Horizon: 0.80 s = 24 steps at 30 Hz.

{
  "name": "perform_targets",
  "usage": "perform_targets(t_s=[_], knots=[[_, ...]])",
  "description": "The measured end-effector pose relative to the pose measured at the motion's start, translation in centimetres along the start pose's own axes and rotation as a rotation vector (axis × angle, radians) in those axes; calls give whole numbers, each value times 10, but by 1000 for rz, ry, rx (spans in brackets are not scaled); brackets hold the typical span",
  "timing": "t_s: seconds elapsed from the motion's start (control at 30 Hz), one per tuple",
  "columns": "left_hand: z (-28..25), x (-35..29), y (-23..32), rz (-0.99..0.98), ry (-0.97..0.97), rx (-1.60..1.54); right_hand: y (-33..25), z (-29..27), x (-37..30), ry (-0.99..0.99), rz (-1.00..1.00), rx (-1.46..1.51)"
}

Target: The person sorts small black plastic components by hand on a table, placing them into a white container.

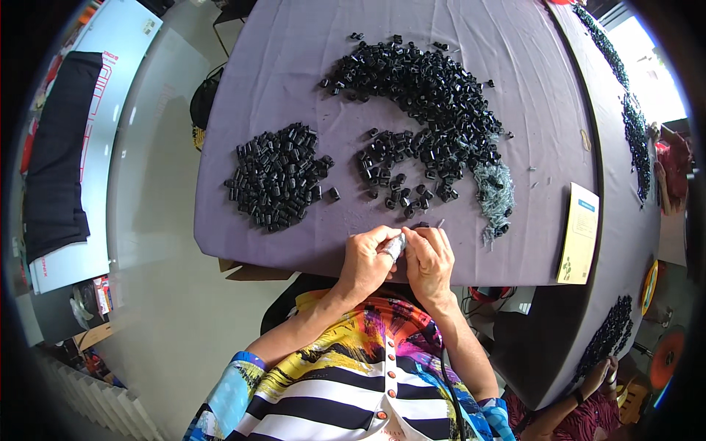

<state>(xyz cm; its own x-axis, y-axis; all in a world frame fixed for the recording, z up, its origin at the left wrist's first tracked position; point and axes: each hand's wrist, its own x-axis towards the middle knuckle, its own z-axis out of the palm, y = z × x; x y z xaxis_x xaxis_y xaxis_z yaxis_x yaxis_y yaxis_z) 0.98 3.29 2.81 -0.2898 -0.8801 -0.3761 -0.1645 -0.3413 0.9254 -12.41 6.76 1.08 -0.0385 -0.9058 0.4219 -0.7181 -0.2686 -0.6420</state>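
Note:
My left hand (362, 257) and my right hand (431, 259) meet at the table's front edge, fingers bent and pressed together. A pale grey wrapping (396, 246) shows at the left thumb; what the fingertips pinch is too small and covered to make out. Just beyond my right fingers lies a small black plastic piece (421, 225). Farther away a large curved heap of black plastic pieces (441, 88) spreads over the cloth. Small clear plastic pieces (496, 189) lie piled at its right end. To the left is a separate pile of black cylindrical pieces (276, 176).
A grey-mauve cloth covers the table (257, 73). On its right side lies a yellow booklet (577, 234). Another table at right bears black piles (607, 334), where a co-worker's hands (599, 376) are. A white box with black cloth (66, 154) stands far left.

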Motion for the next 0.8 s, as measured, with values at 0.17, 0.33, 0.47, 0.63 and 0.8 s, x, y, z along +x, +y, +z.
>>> perform_targets(t_s=[0.17,0.33,0.47,0.63,0.8], knots=[[1,1,-7,54,-3,-26,2,4,0,15,15,-8],[2,3,-12,187,23,-26,-4,2,4,-19,59,-21],[2,6,-14,197,23,2,-3,5,4,0,52,-19],[-1,10,-12,52,-49,-6,1,8,-1,20,29,-59],[2,9,-14,264,-15,150,0,0,-3,20,29,-84]])
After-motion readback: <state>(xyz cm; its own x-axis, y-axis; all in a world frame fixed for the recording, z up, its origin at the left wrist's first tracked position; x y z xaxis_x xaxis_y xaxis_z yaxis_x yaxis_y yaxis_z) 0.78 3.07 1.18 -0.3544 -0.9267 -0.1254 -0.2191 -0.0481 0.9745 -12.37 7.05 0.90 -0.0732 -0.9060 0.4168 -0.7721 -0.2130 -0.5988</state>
